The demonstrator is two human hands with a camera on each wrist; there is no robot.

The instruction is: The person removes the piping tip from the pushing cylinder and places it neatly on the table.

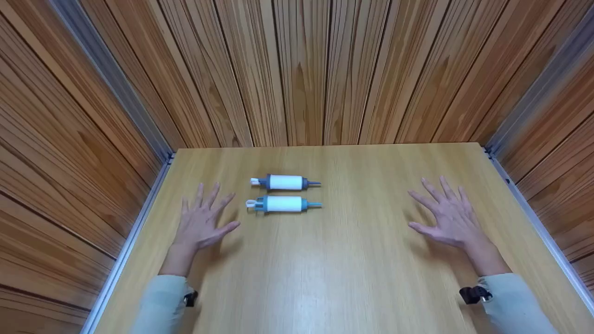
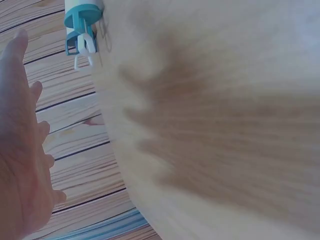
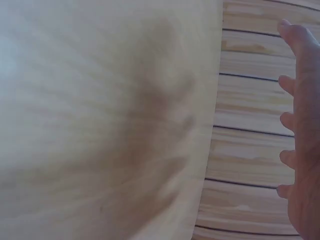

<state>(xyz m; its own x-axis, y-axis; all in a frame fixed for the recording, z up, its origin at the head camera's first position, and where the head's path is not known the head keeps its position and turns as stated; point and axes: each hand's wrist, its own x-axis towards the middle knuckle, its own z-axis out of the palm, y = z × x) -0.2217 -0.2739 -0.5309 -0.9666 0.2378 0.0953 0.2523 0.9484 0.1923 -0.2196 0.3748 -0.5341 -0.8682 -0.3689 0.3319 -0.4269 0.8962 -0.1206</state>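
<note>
Two white cylinders with coloured end caps lie side by side on the table, each with a thin stem on the right and a white clip on the left. The farther cylinder (image 1: 285, 182) has dark blue caps; the nearer cylinder (image 1: 284, 203) has light blue ones. Its clip end (image 2: 82, 30) shows at the top of the left wrist view. My left hand (image 1: 201, 222), fingers spread, hovers left of both and holds nothing. Far to their right, my right hand (image 1: 448, 218) is also spread above the table, holding nothing. What kind of thing the cylinders are, I cannot tell.
The light wooden table (image 1: 352, 260) is bounded by a plank wall (image 1: 301, 74) at the back and by plank walls on both sides. Metal rails (image 1: 134, 232) run along its left and right edges. Both hands cast shadows on the tabletop.
</note>
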